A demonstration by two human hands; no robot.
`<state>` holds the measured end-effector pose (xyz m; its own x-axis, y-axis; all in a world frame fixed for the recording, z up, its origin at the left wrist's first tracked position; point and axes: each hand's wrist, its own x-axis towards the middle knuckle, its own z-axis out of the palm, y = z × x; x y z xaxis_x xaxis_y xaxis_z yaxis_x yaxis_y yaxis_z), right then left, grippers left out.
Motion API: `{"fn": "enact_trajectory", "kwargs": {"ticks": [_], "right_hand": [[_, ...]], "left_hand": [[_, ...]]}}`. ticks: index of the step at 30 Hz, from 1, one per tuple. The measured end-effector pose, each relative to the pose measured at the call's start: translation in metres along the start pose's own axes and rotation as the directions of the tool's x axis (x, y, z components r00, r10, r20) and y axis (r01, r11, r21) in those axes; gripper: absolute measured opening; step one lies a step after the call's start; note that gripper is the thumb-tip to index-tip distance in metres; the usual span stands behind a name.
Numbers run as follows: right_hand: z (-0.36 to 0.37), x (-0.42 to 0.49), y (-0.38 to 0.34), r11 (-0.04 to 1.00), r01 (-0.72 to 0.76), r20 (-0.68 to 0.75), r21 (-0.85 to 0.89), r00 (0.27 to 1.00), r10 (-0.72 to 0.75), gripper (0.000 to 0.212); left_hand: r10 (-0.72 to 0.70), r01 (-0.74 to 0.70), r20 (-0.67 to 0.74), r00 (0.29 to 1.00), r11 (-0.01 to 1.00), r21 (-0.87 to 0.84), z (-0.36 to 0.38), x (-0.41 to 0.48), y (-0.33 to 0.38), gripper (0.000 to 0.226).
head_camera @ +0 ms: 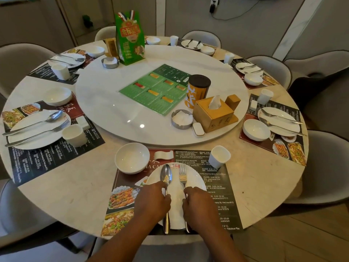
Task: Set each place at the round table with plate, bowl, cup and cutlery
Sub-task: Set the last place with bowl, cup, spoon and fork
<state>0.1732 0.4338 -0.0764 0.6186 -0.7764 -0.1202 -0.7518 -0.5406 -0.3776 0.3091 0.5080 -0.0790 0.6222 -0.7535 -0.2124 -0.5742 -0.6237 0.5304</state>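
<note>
Walls: plain grey-brown panels [255, 25] with a white stripe [294, 29].
Floor: brown wood boards [306, 237].
Chairs: soft grey seats [323, 167] stand all round the pale stone worktop [75, 186].
Cable: a black plug and wire [213, 6] on the far wall.

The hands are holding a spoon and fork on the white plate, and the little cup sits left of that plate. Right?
Not quite. The head view shows the small white cup up on the right of the round white plate; the white bowl is on the left. The left hand and right hand do hold the metal spoon and metal fork there.
</note>
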Motion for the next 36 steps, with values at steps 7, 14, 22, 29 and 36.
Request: {"fn": "enact_trajectory", "kwargs": {"ticks": [7, 14, 22, 29, 36], "right_hand": [[-0.010, -0.001, 0.006, 0.992, 0.095, 0.066, -0.084, 0.994, -0.089, 0.043], [-0.009, -0.003, 0.005, 0.994, 0.094, 0.074, -0.055, 0.993, -0.090, 0.043], [-0.013, -0.006, 0.006, 0.997, 0.069, 0.042, 0.029, 0.997, -0.070, 0.035], [-0.011, -0.006, 0.005, 0.998, 0.055, 0.029, 0.013, 0.998, -0.055, 0.035], [-0.008, -0.005, 0.005, 0.999, 0.049, 0.028, 0.004, 0.998, -0.049, 0.034]], "left_hand": [[0.031, -0.031, 0.015, 0.999, 0.999, 0.018, -0.007, -0.001, -0.005, 0.043], [0.064, -0.066, 0.058, 0.996, 0.998, 0.022, -0.010, -0.002, -0.005, 0.045], [0.084, -0.085, 0.051, 0.995, 0.996, 0.034, -0.013, 0.002, -0.005, 0.041], [0.091, -0.093, 0.036, 0.995, 0.994, 0.052, -0.014, 0.002, -0.004, 0.043], [0.104, -0.105, 0.025, 0.994, 0.994, 0.040, -0.014, 0.001, -0.006, 0.041]]}}
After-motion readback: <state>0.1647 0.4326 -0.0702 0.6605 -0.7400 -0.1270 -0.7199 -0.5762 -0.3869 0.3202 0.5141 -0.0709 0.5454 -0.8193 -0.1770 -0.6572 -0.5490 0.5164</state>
